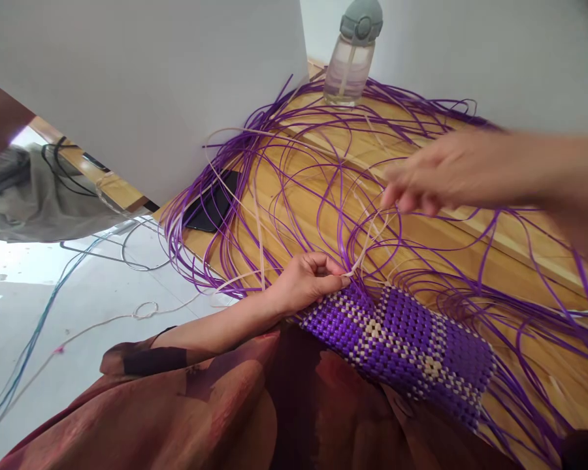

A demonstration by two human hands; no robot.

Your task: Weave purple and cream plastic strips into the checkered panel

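Observation:
A woven panel (406, 333) in purple and cream rests at the table's near edge, against the brown garment. Long purple strands (340, 196) and some cream ones fan out from it over the wooden table. My left hand (313, 281) pinches a cream strand (360, 261) between thumb and forefinger at the panel's upper left edge. Above and to the right, my right hand (426, 179) hovers over the strands, blurred by motion. Its fingers are bent together near the upper part of the cream strands; whether they hold one is unclear.
A clear bottle with a grey-green lid (350, 62) stands at the table's back. A dark phone-like slab (213, 202) lies under strands at the left. Beside a pale partition (151, 85) hangs grey cloth (34, 202). Blue and white cords trail over the floor.

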